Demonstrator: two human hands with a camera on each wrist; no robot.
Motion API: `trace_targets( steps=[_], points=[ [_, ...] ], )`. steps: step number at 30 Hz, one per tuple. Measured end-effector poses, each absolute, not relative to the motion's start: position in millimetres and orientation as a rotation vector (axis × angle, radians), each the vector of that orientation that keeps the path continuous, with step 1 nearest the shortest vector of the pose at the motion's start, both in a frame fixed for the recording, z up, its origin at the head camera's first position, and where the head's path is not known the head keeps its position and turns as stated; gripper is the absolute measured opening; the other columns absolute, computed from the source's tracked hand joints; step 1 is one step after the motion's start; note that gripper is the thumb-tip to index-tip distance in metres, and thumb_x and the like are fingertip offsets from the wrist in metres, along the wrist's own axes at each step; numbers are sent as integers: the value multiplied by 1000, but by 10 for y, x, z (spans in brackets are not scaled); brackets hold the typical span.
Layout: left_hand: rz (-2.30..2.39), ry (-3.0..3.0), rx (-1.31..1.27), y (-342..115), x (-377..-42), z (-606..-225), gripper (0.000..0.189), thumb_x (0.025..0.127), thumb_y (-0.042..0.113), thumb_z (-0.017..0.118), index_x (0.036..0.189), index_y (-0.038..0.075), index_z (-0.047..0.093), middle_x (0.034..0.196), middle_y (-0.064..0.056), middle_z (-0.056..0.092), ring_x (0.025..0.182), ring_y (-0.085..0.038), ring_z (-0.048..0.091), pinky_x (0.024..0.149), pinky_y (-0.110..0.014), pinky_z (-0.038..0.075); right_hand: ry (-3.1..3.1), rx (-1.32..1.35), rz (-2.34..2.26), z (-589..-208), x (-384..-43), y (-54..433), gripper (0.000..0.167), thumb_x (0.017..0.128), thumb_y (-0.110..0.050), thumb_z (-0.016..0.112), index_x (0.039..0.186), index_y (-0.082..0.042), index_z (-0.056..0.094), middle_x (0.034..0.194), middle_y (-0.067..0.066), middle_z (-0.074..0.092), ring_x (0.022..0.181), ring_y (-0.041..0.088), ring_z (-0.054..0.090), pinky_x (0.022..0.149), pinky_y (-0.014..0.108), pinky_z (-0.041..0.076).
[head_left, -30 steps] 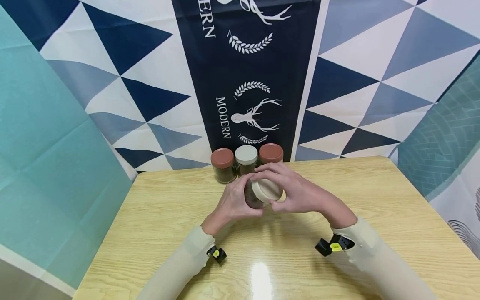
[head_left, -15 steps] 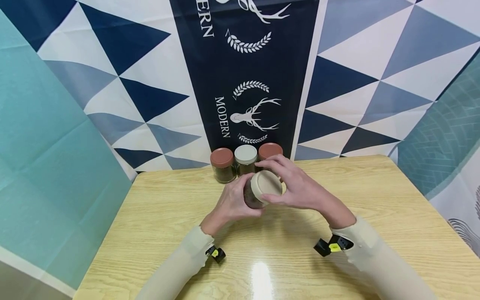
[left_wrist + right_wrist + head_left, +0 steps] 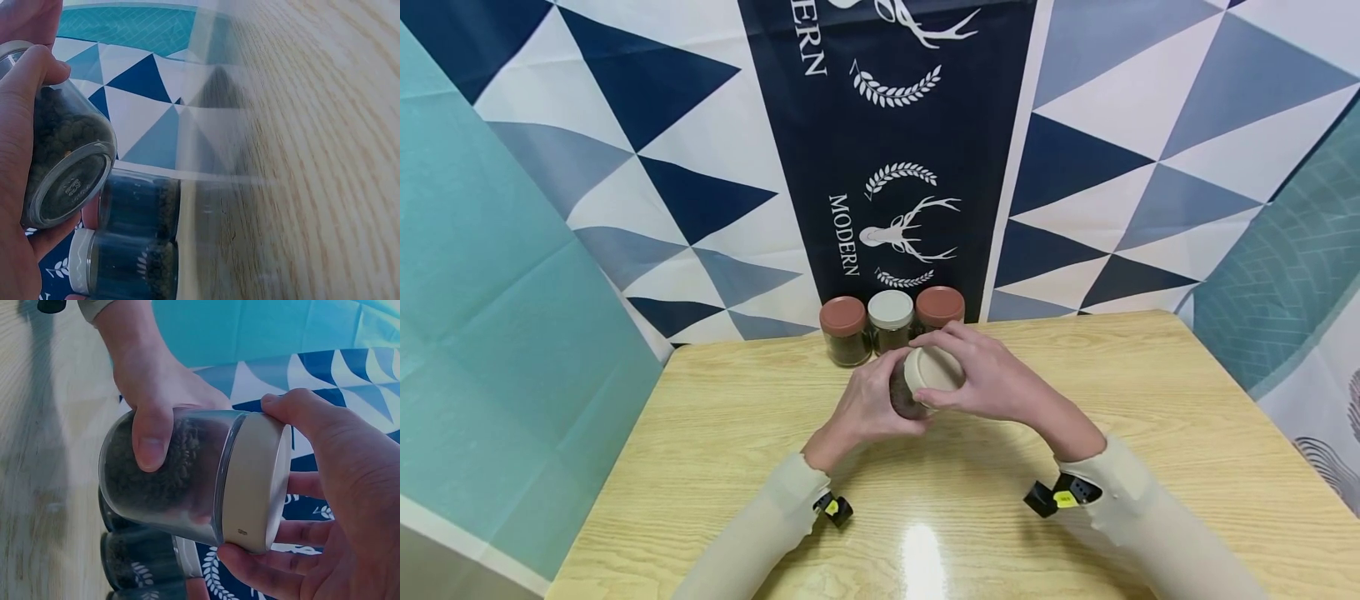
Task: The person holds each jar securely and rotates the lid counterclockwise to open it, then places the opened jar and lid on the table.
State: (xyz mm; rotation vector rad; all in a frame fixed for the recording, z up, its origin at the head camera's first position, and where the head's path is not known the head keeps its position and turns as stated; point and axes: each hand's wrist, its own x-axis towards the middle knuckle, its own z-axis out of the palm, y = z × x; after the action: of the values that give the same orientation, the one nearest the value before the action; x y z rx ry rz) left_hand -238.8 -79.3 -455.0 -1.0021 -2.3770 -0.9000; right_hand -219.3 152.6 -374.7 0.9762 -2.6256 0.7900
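Observation:
A clear glass jar [image 3: 907, 398] with a cream lid [image 3: 937, 373] is held tilted above the table, its lid toward the right. Dark, small grain-like pieces fill part of the jar, seen through the glass in the right wrist view. My left hand [image 3: 872, 398] grips the jar's body, with the thumb [image 3: 151, 440] pressed along the glass. On the lid's rim, my right hand [image 3: 988, 375] pinches with thumb and fingertips from opposite sides. The lid sits on the jar. In the left wrist view, the round glass base [image 3: 70, 187] faces the camera.
Behind my hands, a jar with a red lid [image 3: 844, 327], one with a white lid [image 3: 891, 315] and another red-lidded jar [image 3: 940, 307] stand in a row against the patterned backdrop [image 3: 895, 125]. The wooden table [image 3: 737, 433] extends to both sides.
My right hand's fingers lifted off the lid's far rim half a second ago and now lie on it again, with the thumb further left. The left hand keeps its grip on the jar.

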Motion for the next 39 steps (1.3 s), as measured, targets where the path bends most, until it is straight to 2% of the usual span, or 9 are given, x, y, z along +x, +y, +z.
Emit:
trace_targets(
  steps=[4,11,17,23,27,34,39],
  points=[
    [-907,-2383,-998,-797,-2384,-4547,96,66,32,103,146,-1,61,128,-16,80,113,-27,80,96,-41,68,-2606,1025,780,-3734,-2190,1534,56,88,-34,91,140,-19,75,128,9,73,104,25,70,79,37,58],
    [-912,-2376,-1009,-811,-2389,-4561,96,66,30,102,147,0,61,131,-16,79,115,-27,79,97,-41,68,-2443,1308,752,-3718,-2228,1556,63,81,-19,90,142,-17,75,137,6,72,124,27,66,101,49,58],
    [-906,-2373,-1009,-811,-2390,-4586,96,67,31,102,147,0,60,133,-16,79,115,-27,80,98,-40,68,-2428,1367,744,-3717,-2225,1567,65,82,-19,91,144,-17,73,142,8,70,130,30,64,105,54,57],
    [-905,-2377,-1021,-816,-2383,-4592,91,68,30,101,144,-1,61,125,-15,80,110,-26,80,94,-39,68,-2443,1298,784,-3722,-2208,1592,67,84,-26,92,148,-17,71,147,12,67,133,34,64,103,55,58],
    [-933,-2392,-1023,-815,-2381,-4580,94,68,30,102,146,-1,61,129,-16,79,114,-27,80,97,-41,68,-2459,1211,795,-3719,-2203,1577,70,86,-32,93,150,-17,70,144,12,68,130,32,66,99,50,58],
    [-952,-2388,-1023,-818,-2375,-4565,98,66,31,103,148,-1,60,130,-16,80,114,-27,80,97,-42,68,-2615,990,790,-3709,-2178,1530,64,90,-41,90,147,-19,71,133,13,71,106,27,69,82,40,58],
    [-945,-2391,-1020,-818,-2373,-4567,98,66,31,104,149,-1,60,132,-16,79,115,-27,80,98,-41,68,-2677,947,768,-3717,-2184,1515,54,91,-43,89,137,-18,75,128,14,74,101,29,72,77,41,59]
  ],
)
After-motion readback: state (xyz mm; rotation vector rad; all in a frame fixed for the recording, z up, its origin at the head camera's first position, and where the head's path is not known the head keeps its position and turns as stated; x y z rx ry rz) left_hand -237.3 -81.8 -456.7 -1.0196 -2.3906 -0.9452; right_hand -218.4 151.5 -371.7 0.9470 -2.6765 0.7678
